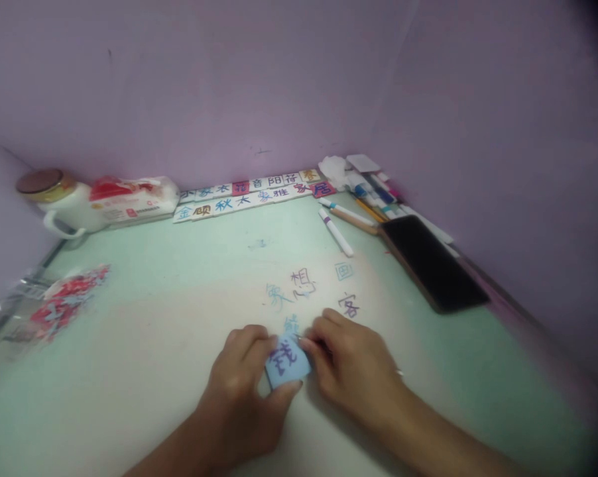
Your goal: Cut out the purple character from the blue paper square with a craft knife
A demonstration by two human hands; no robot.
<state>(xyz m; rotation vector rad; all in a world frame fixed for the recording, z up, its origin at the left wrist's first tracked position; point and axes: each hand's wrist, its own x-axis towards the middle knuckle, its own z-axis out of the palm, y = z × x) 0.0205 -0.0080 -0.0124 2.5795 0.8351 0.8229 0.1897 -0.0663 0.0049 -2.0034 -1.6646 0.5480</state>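
A small blue square card (289, 361) with a purple written character lies low in the middle of the view, between both hands. My left hand (246, 387) grips its left side, with the fingers at the top edge and the thumb at the bottom edge. At the card's upper right corner, my right hand (351, 364) is closed in a pinch; what its fingertips hold, if anything, is too small to name. Just beyond the card, characters (301, 281) in blue and purple are written on the pale green tabletop (204, 265).
Two rows of character cards (244, 199) line the wall. A lidded white mug (70, 209) and a tissue pack (134, 199) stand at back left. A black phone (433, 262), a white marker (336, 232) and crumpled tissue (335, 172) lie right. Red-white scraps (67, 305) are at left.
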